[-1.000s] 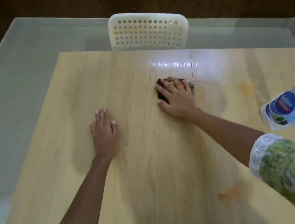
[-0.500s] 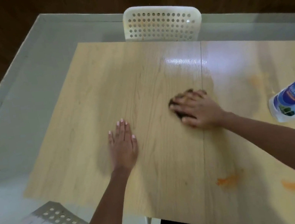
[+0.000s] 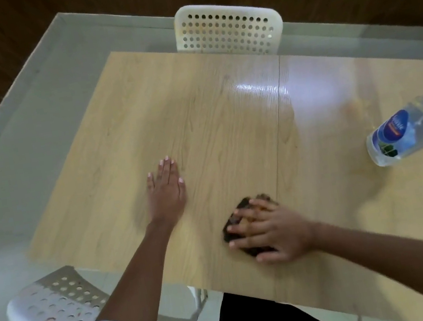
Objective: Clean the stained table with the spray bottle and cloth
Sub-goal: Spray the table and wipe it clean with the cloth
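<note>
My right hand (image 3: 273,229) presses a dark cloth (image 3: 240,208) flat on the light wooden table (image 3: 212,121), near the front edge; its spread fingers cover most of the cloth. My left hand (image 3: 166,190) lies flat on the table to the left of the cloth, fingers straight. A clear plastic bottle (image 3: 411,125) with a blue label stands at the right side of the table. A faint orange stain (image 3: 355,106) shows on the shiny surface left of the bottle.
A cream perforated chair (image 3: 228,31) stands at the table's far edge. A white perforated chair (image 3: 61,306) is at the near left corner. A seam (image 3: 280,126) runs across the tabletop. Grey floor lies to the left, a dark wooden wall beyond.
My right hand has dragged the cloth from the table's middle toward the front edge. My left hand stayed flat in place. The view shifted as my head moved.
</note>
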